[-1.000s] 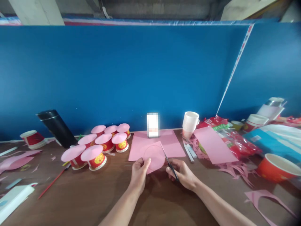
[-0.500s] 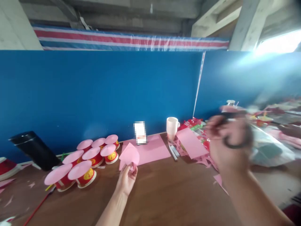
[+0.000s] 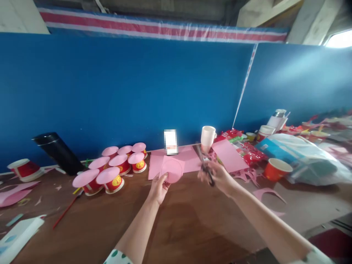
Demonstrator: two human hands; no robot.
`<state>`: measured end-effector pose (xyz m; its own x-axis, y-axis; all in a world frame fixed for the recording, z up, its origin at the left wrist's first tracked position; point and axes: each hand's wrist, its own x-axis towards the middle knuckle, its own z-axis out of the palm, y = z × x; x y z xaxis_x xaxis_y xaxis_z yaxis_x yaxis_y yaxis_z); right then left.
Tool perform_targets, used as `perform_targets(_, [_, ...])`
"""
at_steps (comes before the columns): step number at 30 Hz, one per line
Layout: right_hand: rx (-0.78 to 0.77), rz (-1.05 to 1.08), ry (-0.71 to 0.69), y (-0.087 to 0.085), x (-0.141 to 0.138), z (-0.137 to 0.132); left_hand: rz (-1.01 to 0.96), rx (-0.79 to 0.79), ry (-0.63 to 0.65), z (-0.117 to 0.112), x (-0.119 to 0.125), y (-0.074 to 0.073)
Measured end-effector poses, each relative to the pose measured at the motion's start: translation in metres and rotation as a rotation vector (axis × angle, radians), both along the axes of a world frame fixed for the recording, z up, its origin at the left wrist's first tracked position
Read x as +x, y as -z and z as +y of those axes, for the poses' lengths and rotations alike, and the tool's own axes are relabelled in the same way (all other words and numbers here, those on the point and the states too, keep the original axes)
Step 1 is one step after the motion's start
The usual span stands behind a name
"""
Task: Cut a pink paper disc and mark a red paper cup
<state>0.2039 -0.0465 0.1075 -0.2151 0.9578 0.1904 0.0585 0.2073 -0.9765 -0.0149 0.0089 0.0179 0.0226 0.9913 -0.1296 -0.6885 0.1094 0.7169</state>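
Pink paper (image 3: 178, 164) with round outline (image 3: 172, 172) sits in your left hand (image 3: 160, 186), pinched at lower left edge, over flat pink sheets (image 3: 192, 158) on counter (image 3: 176, 227). Your right hand (image 3: 217, 179) curls round scissors (image 3: 204, 161), blades aimed away from you, apart from paper; blurred, can't tell if blades spread. Looks like cutting step: keep pinch clear of blades, follow outline, turn paper rather than wrist.
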Motion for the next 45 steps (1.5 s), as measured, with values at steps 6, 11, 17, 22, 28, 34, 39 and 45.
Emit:
perform_targets(6, [-0.070, 0.146, 0.101, 0.047, -0.027, 0.068, 0.097, -0.018, 0.041, 0.001, 0.003, 0.003])
perform_targets(11, [-0.179, 0.334, 0.123, 0.084, -0.043, 0.073, 0.148, -0.008, 0.031, -0.002, 0.005, 0.002])
perform_targets(17, [-0.216, 0.379, 0.106, 0.101, -0.042, 0.078, 0.261, 0.095, 0.064, -0.013, 0.015, 0.000])
perform_targets(22, [-0.194, 0.403, 0.175, 0.099, -0.039, 0.079, 0.527, 0.083, 0.074, -0.016, 0.020, 0.004])
perform_targets(28, [-0.151, 0.425, 0.199, 0.092, -0.036, 0.078, 0.632, 0.085, 0.088, -0.016, 0.020, 0.006])
perform_targets(34, [-0.113, 0.402, 0.185, 0.092, -0.038, 0.077, 0.544, 0.019, 0.004, -0.013, 0.022, 0.007])
perform_targets(39, [-0.099, 0.276, 0.055, 0.086, -0.040, 0.063, 0.328, -0.107, -0.281, -0.006, 0.020, 0.002])
perform_targets(45, [-0.186, 0.137, -0.282, 0.081, -0.048, 0.042, 0.303, -0.099, -0.484, -0.001, 0.011, -0.002])
